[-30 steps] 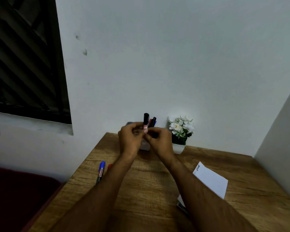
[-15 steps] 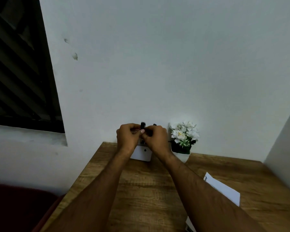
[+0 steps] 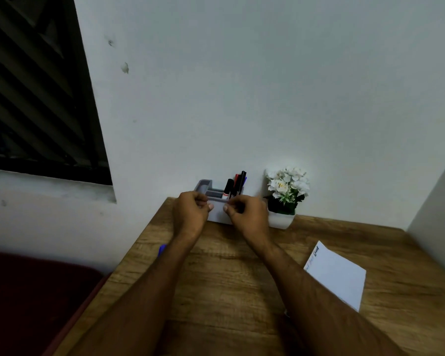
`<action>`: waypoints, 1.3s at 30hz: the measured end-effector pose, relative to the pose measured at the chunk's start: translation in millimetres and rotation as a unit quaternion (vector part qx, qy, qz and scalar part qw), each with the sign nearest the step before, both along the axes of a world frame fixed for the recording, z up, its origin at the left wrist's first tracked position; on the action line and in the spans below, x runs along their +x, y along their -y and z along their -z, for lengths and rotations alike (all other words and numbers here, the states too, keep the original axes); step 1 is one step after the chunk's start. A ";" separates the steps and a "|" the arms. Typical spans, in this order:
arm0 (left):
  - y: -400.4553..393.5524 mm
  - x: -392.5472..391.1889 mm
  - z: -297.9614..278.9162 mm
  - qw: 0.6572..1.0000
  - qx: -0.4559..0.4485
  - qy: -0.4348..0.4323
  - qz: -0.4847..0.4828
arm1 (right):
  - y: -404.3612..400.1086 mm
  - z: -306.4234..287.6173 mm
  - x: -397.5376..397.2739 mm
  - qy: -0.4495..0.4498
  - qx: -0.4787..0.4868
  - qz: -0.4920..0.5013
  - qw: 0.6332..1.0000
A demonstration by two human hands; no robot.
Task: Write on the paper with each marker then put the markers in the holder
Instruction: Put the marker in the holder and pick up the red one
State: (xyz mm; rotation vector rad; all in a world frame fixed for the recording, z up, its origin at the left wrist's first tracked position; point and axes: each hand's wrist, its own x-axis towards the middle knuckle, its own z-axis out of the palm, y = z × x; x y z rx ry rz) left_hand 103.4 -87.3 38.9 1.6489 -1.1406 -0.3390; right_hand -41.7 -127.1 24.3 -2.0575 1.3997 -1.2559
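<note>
At the holder point(image 3: 217, 201), a marker point(image 3: 228, 188) held a second ago is now being left standing — both hands, left point(image 3: 190, 214) and right point(image 3: 247, 217), are curled, gripping nothing; the blue marker point(image 3: 162, 250) is waiting.

Head view, looking forward-down over desk point(image 3: 231, 291).

My arms come into view bare from the lower edge right up to the wrists — no sleeves, no cuffs, nothing covering either forearm. My left hand point(image 3: 190, 214) wears no ring, watch or band that I can make out, and my right hand point(image 3: 247, 217) is just as plain — no glove, no strap at the wrist. Fine hair shows along my right forearm. My thumbnails are short and pale. The dim light hides any finer detail.
</note>
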 end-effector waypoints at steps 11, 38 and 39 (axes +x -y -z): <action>-68.7 7.2 19.5 0.953 0.172 0.222 -0.116 | -52.9 24.7 4.7 -0.035 0.071 -0.056 0.995; -49.6 -37.5 5.8 0.957 0.079 -0.278 -0.020 | -89.1 16.1 -28.4 0.111 0.230 -0.112 0.960; -48.4 -42.3 5.5 0.948 0.070 -0.310 -0.017 | -89.1 15.6 -32.3 0.116 0.244 -0.114 0.956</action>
